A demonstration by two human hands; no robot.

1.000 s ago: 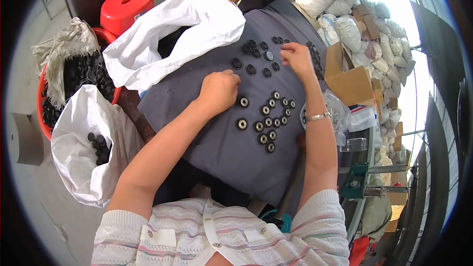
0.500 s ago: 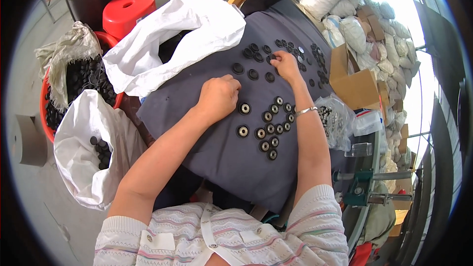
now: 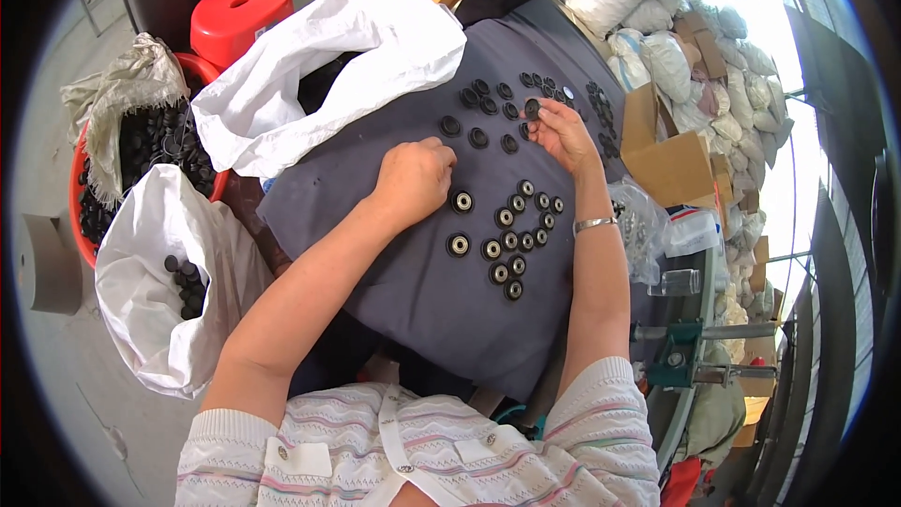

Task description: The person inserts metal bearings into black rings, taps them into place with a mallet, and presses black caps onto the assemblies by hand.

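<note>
My right hand (image 3: 565,138) pinches a small black wheel (image 3: 532,109) between thumb and fingertips, raised a little off the dark grey cloth (image 3: 375,286). Just below it, another black piece (image 3: 525,130) shows by the curled fingers; whether they touch it I cannot tell. My left hand (image 3: 414,180) rests closed on the cloth, its fingertips turned away, so anything inside is hidden. Beside it lie several black wheels with shiny metal bearings (image 3: 458,244) in their centres. Beyond both hands sit several plain black wheels (image 3: 478,138), with further rows (image 3: 601,103) toward the far right.
A large white sack (image 3: 404,47) lies open at the table's far left. To the left stand a red tub (image 3: 80,155) of black parts, a white sack (image 3: 141,319) and a red stool (image 3: 242,14). Rightward are a cardboard box (image 3: 671,169), a clear bag (image 3: 638,225) and a green clamp (image 3: 674,366).
My right hand has lifted a black wheel from the cloth and turned so that its palm side shows more. My left hand has stayed in about the same place.
</note>
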